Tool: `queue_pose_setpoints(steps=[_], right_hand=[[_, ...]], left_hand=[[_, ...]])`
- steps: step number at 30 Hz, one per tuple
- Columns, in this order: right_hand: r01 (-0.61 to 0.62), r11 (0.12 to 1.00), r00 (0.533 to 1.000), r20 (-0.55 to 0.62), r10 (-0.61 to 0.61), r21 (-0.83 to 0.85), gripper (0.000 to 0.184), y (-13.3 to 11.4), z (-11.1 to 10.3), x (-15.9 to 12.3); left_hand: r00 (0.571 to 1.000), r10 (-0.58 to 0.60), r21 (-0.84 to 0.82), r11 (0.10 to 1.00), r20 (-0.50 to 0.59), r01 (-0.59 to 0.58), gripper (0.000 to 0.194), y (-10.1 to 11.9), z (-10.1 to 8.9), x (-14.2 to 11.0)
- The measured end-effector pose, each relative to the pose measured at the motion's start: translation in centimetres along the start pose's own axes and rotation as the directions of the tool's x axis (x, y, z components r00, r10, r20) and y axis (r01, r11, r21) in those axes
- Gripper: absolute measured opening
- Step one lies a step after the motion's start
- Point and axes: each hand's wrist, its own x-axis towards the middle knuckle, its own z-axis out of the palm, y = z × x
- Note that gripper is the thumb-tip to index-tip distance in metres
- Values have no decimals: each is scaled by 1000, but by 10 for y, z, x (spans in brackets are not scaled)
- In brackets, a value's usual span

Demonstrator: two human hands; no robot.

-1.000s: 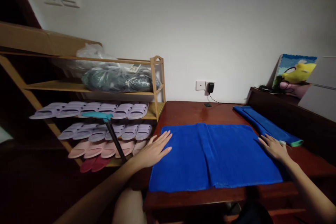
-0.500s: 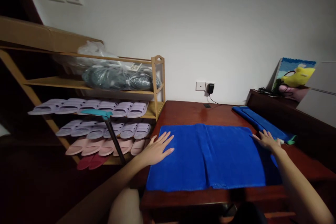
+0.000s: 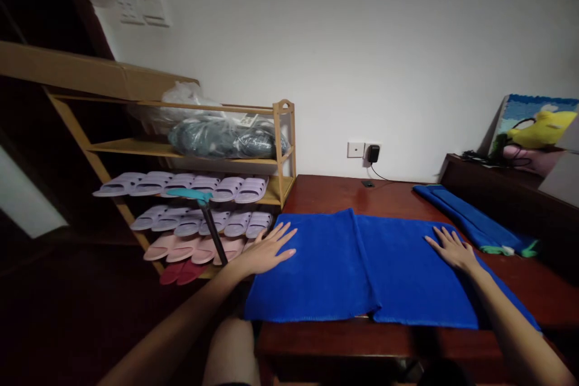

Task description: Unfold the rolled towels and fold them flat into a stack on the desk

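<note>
A bright blue towel [image 3: 321, 271] lies spread across the reddish-brown wooden table [image 3: 325, 341], with a raised crease running down its middle. On its left edge rests my left hand [image 3: 266, 250], palm down with fingers spread. My right hand [image 3: 455, 250] lies flat on the towel's right part, its fingers apart as well. Neither hand grips anything. Beyond the right hand, a folded blue cloth [image 3: 470, 217] with green edging lies along the table's right side.
Left of the table stands a wooden shoe rack [image 3: 284, 151] with rows of slippers [image 3: 251, 190] and plastic-wrapped bundles [image 3: 217, 136]. A mop-like pole [image 3: 213, 232] leans before it. A black charger [image 3: 373, 154] is plugged into the wall. A dark ledge [image 3: 511, 205] borders the right side.
My right hand has moved from the towel's right edge onto its surface. The towel's right side now reaches farther right, and its middle crease slants more. My view has turned slightly left.
</note>
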Motion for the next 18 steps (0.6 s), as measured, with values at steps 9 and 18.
queue_pose_setpoints(steps=[9, 18], right_hand=[[34, 999, 999, -6, -34, 16, 80, 29, 0, -6], [0, 999, 991, -133, 6, 49, 73, 46, -22, -8]], left_hand=[[998, 28, -13, 1000, 53, -28, 63, -33, -10, -7], [998, -40, -114, 993, -39, 35, 62, -25, -24, 13]])
